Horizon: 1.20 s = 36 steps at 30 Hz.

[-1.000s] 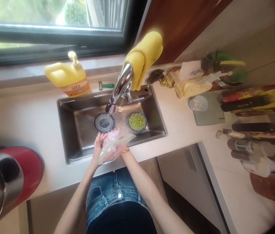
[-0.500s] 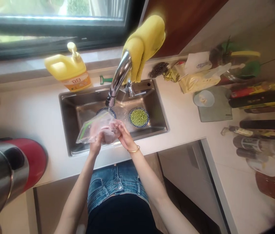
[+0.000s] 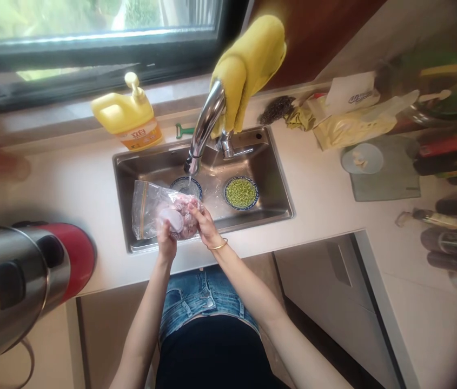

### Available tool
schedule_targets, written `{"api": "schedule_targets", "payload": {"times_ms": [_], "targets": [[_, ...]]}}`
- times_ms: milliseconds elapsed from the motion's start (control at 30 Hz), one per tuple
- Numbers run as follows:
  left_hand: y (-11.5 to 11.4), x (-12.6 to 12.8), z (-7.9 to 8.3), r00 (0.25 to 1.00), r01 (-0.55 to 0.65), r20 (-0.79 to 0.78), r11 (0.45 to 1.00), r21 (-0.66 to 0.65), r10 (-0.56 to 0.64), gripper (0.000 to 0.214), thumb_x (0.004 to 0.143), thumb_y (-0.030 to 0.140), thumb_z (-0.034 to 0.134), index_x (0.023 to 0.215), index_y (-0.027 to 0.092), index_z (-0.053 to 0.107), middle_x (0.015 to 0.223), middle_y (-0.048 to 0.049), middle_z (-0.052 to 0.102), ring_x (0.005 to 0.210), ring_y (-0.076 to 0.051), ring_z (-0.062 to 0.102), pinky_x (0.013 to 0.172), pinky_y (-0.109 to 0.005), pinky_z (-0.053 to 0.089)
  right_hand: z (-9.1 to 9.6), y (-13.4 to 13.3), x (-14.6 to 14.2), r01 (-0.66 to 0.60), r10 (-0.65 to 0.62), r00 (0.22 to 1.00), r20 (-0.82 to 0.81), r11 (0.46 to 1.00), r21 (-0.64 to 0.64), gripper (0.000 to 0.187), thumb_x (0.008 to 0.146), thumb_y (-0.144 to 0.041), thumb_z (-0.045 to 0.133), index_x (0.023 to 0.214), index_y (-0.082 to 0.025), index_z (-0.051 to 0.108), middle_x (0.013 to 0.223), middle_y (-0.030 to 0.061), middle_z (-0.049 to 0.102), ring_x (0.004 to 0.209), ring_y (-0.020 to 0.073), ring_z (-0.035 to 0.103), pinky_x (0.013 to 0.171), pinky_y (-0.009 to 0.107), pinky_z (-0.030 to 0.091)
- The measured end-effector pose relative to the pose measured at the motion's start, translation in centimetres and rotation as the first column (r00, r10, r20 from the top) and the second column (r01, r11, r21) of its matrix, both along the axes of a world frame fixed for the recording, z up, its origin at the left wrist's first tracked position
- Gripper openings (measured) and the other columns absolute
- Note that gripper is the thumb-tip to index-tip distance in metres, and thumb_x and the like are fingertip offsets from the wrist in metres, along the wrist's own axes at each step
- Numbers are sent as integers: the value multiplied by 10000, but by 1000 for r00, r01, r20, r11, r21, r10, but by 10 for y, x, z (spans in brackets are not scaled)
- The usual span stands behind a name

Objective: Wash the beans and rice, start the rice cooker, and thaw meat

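A clear zip bag (image 3: pixel 141 208) with pinkish, rounded pieces in it is held over the near left part of the sink (image 3: pixel 220 219). What the pieces are I cannot make out. My left hand (image 3: pixel 167 240) is closed on the bag's near edge, thumb on top by a pale round patch. At the right end, my right hand (image 3: pixel 205 222) grips the same bag. Water runs from the faucet (image 3: pixel 207 121) into a blue-rimmed bowl (image 3: pixel 187 185), partly covered by the bag. To its right sits a blue-rimmed dish of green beans (image 3: pixel 242 193).
Yellow gloves (image 3: pixel 248 59) drape over the faucet. Behind the sink stand a yellow detergent bottle (image 3: pixel 131 119) and a green peeler (image 3: pixel 184 131). A red and steel appliance (image 3: pixel 72 256) is at left; a tissue pack (image 3: pixel 353 127) and a small white dish (image 3: pixel 362 158) are at right.
The bag has turned in my hands, so its pinkish contents and the pale round patch now show plainly. My view has shifted a little to the left.
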State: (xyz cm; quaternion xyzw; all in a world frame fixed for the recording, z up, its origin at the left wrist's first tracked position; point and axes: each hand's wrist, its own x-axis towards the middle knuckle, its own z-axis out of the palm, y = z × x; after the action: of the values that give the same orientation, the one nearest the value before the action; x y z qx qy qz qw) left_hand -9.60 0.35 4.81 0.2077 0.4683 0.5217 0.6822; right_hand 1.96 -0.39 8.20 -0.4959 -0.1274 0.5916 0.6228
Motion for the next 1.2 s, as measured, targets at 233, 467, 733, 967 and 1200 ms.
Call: {"api": "schedule_targets", "payload": {"times_ms": [233,467,733,967,1200], "targets": [[-2,-17,-10,969,180,-190,976,121,-155,841,616,410,889,1373,260,552,1370,-90,606,1323,-283,531,1154,-398,366,3,3,-4,35,-36,999,29,999,15,402,710,-496,781,974,-207,689,974,47,747,961,249,688,915,378,535],[4,-10,5,981,83,-188,974,210,-43,793,716,434,824,1423,325,484,1316,-48,629,1225,-235,599,1076,-352,443,8,8,-5,-24,27,993,-111,999,32,467,693,-535,777,1031,-233,664,1057,44,730,1048,258,658,948,380,521],[18,-29,5,994,49,-103,993,111,-37,667,656,458,859,1259,275,639,1168,-43,701,1071,-208,659,969,-307,501,4,9,25,-398,409,908,89,910,-114,552,604,-525,861,955,-189,599,957,18,673,903,184,627,806,296,509],[15,-32,8,981,137,-153,986,95,-122,726,626,460,875,1275,250,628,1220,-74,680,1121,-242,649,999,-327,482,8,10,36,-522,507,812,290,852,-29,467,583,-378,885,934,-188,641,873,-12,666,816,162,607,796,300,496],[29,-9,-3,977,96,-190,995,17,-91,692,667,392,857,1289,239,596,1150,-66,709,1086,-228,670,974,-335,506,-28,31,35,-253,266,960,83,957,-140,509,514,-252,845,958,-211,601,827,-34,689,759,148,632,695,267,512]]}}
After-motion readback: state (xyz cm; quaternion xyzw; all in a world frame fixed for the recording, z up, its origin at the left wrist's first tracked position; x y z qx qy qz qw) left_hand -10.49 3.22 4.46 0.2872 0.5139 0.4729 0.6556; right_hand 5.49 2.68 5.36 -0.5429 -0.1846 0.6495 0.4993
